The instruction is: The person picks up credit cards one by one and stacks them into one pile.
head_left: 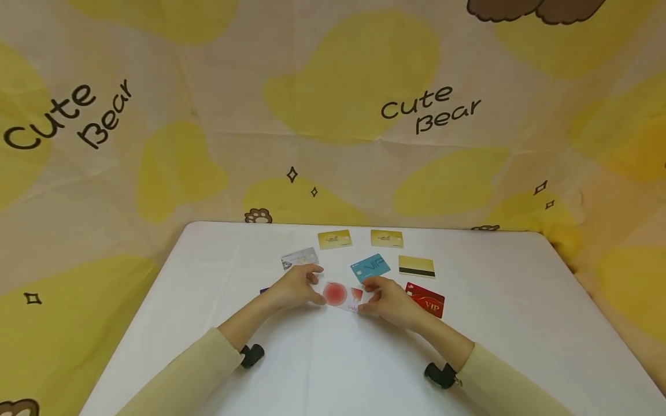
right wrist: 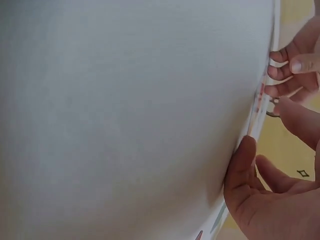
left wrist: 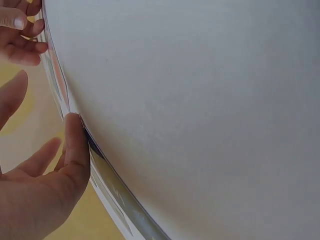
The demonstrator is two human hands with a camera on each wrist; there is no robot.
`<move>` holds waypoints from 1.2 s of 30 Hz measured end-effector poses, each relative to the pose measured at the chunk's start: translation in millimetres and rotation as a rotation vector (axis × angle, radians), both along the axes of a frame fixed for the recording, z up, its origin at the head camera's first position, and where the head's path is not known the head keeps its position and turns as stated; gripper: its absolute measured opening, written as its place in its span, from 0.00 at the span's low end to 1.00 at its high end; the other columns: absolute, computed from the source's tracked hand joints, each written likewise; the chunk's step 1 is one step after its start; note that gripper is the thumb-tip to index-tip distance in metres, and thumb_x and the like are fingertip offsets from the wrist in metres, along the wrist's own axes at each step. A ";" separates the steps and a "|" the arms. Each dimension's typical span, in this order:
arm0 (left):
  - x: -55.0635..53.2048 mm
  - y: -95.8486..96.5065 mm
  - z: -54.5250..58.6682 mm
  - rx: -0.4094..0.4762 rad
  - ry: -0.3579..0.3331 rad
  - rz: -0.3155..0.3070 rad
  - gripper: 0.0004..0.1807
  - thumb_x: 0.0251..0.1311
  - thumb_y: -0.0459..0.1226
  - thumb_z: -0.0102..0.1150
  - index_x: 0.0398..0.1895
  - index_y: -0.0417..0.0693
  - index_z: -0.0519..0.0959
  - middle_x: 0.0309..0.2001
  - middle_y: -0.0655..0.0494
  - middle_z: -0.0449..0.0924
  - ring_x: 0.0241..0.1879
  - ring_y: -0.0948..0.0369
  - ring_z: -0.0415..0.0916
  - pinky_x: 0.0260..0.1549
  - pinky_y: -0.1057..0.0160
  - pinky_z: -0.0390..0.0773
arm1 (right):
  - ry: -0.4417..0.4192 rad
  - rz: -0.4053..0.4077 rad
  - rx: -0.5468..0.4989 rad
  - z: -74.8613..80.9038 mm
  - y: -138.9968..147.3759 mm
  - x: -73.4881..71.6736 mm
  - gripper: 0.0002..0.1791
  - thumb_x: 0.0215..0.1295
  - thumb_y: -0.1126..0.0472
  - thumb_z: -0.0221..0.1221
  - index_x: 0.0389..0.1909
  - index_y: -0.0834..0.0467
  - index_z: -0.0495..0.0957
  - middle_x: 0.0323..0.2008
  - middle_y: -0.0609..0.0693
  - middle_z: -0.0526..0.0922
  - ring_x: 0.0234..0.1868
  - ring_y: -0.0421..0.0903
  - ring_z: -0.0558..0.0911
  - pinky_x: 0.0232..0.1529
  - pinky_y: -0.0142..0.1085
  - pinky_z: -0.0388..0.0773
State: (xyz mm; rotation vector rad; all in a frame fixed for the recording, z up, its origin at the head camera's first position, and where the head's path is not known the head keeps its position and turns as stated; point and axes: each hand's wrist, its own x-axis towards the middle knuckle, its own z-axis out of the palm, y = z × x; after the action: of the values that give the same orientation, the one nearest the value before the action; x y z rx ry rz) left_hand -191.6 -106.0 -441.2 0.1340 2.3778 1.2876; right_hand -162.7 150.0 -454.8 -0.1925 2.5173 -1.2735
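A white card with a coral-pink circle (head_left: 335, 294) lies on the white table between the two hands. My left hand (head_left: 293, 287) is at its left end, with the thumb tip right at the card's edge and the other fingers spread apart, reaching over a silver card (head_left: 300, 257). At the opposite end, my right hand (head_left: 391, 301) touches the card with the thumb at the lower corner and the index finger near the upper one. Thumb and fingers also stand apart in the right wrist view. A teal VIP card (head_left: 370, 267) lies just beyond the right fingertips.
Beside the right hand lies a red VIP card (head_left: 428, 301), partly covered. Two gold cards (head_left: 335, 239) lie at the back, and a gold card with a dark stripe (head_left: 416, 266) is on the right. A dark blue card (head_left: 263, 290) peeks out by the left hand.
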 end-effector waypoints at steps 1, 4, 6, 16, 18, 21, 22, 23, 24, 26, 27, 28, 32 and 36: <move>-0.4 0.4 -0.5 -0.008 0.006 -0.005 0.40 0.47 0.30 0.82 0.68 0.39 0.77 0.47 0.49 0.78 0.46 0.53 0.73 0.50 0.56 0.76 | 0.007 0.002 0.014 -1.3 -1.1 -0.9 0.29 0.58 0.62 0.77 0.60 0.63 0.80 0.48 0.51 0.82 0.40 0.46 0.77 0.36 0.32 0.78; -1.7 2.0 -2.0 -0.034 0.032 -0.023 0.39 0.46 0.29 0.82 0.66 0.39 0.78 0.45 0.50 0.77 0.45 0.54 0.72 0.49 0.56 0.75 | 0.033 0.011 0.052 -4.2 -3.9 -2.2 0.29 0.57 0.61 0.77 0.59 0.63 0.80 0.45 0.49 0.80 0.39 0.46 0.75 0.36 0.34 0.75; -2.1 2.9 -3.5 -0.043 0.047 -0.033 0.38 0.45 0.28 0.81 0.64 0.38 0.79 0.43 0.50 0.77 0.44 0.54 0.72 0.48 0.57 0.75 | 0.039 0.017 0.072 -5.9 -5.8 -2.4 0.29 0.56 0.61 0.78 0.58 0.63 0.80 0.44 0.49 0.79 0.40 0.47 0.75 0.37 0.35 0.74; -1.4 11.9 -7.5 -0.124 0.112 -0.050 0.32 0.43 0.25 0.81 0.57 0.39 0.82 0.40 0.51 0.75 0.42 0.55 0.72 0.43 0.59 0.76 | 0.073 0.048 0.151 -6.4 -9.3 -3.0 0.28 0.55 0.60 0.79 0.55 0.63 0.82 0.43 0.50 0.80 0.43 0.48 0.76 0.47 0.40 0.79; -0.6 13.0 -6.4 -0.141 0.112 -0.050 0.31 0.44 0.25 0.81 0.56 0.40 0.83 0.41 0.51 0.75 0.42 0.54 0.72 0.44 0.58 0.77 | 0.079 0.055 0.166 -5.8 -9.9 -3.6 0.28 0.54 0.60 0.79 0.55 0.63 0.82 0.43 0.50 0.81 0.44 0.48 0.76 0.49 0.41 0.79; 0.0 14.5 -5.0 -0.160 0.114 -0.056 0.29 0.45 0.25 0.80 0.55 0.41 0.83 0.41 0.51 0.76 0.43 0.54 0.72 0.45 0.56 0.78 | 0.076 0.058 0.177 -4.1 -10.1 -4.6 0.27 0.54 0.60 0.80 0.54 0.62 0.82 0.42 0.49 0.81 0.43 0.48 0.76 0.50 0.42 0.80; -0.1 15.0 -4.6 -0.166 0.115 -0.061 0.29 0.45 0.26 0.80 0.54 0.42 0.83 0.41 0.51 0.76 0.43 0.54 0.72 0.45 0.56 0.78 | 0.073 0.059 0.179 -3.6 -10.2 -5.0 0.27 0.54 0.61 0.80 0.53 0.62 0.82 0.42 0.49 0.81 0.43 0.48 0.76 0.50 0.42 0.80; -0.2 15.4 -4.1 -0.170 0.115 -0.063 0.28 0.45 0.26 0.80 0.54 0.42 0.83 0.41 0.51 0.76 0.43 0.54 0.73 0.46 0.55 0.78 | 0.070 0.059 0.180 -3.0 -10.5 -5.4 0.27 0.54 0.61 0.80 0.53 0.62 0.82 0.42 0.49 0.80 0.43 0.48 0.76 0.50 0.42 0.80; -0.3 15.7 -3.8 -0.173 0.116 -0.066 0.28 0.45 0.26 0.80 0.53 0.42 0.83 0.41 0.51 0.76 0.43 0.54 0.73 0.46 0.55 0.78 | 0.068 0.060 0.180 -2.5 -10.6 -5.8 0.26 0.53 0.61 0.80 0.52 0.62 0.82 0.41 0.49 0.80 0.43 0.47 0.76 0.50 0.42 0.80; -0.7 16.0 -3.8 -0.180 0.115 -0.070 0.28 0.45 0.26 0.80 0.53 0.42 0.83 0.41 0.51 0.76 0.42 0.54 0.73 0.46 0.55 0.78 | 0.059 0.060 0.177 -2.0 -11.1 -6.6 0.26 0.53 0.61 0.80 0.52 0.62 0.82 0.41 0.48 0.80 0.43 0.48 0.76 0.50 0.41 0.80; -0.9 16.1 -3.7 -0.181 0.114 -0.071 0.28 0.45 0.26 0.80 0.53 0.42 0.83 0.41 0.51 0.76 0.43 0.54 0.73 0.46 0.55 0.78 | 0.057 0.060 0.178 -2.0 -11.4 -6.8 0.26 0.53 0.61 0.80 0.51 0.61 0.82 0.41 0.48 0.80 0.43 0.47 0.76 0.50 0.41 0.80; -1.2 16.1 -3.7 -0.181 0.114 -0.073 0.28 0.45 0.26 0.80 0.53 0.42 0.82 0.41 0.51 0.76 0.43 0.54 0.73 0.46 0.55 0.78 | 0.056 0.060 0.176 -2.0 -11.4 -7.1 0.25 0.53 0.61 0.80 0.51 0.61 0.82 0.41 0.48 0.80 0.43 0.47 0.76 0.50 0.41 0.80; -1.7 16.1 -3.6 -0.183 0.121 -0.078 0.27 0.45 0.26 0.79 0.52 0.43 0.83 0.41 0.51 0.76 0.42 0.53 0.73 0.46 0.54 0.78 | 0.048 0.049 0.162 -3.1 -11.4 -7.3 0.25 0.53 0.61 0.80 0.50 0.61 0.81 0.40 0.48 0.79 0.43 0.48 0.76 0.50 0.40 0.79; -1.2 14.6 -3.7 -0.190 0.142 -0.089 0.27 0.45 0.26 0.80 0.52 0.42 0.83 0.41 0.52 0.76 0.41 0.54 0.73 0.46 0.53 0.78 | 0.045 0.035 0.147 -2.1 -12.5 -6.6 0.25 0.52 0.62 0.80 0.50 0.61 0.80 0.40 0.48 0.80 0.43 0.48 0.76 0.49 0.40 0.80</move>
State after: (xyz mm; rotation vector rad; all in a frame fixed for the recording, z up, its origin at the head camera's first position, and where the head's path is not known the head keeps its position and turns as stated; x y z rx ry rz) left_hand -192.8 -91.4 -444.9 0.2789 2.5676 1.0364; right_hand -169.3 137.5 -456.8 -0.2323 2.6204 -1.0771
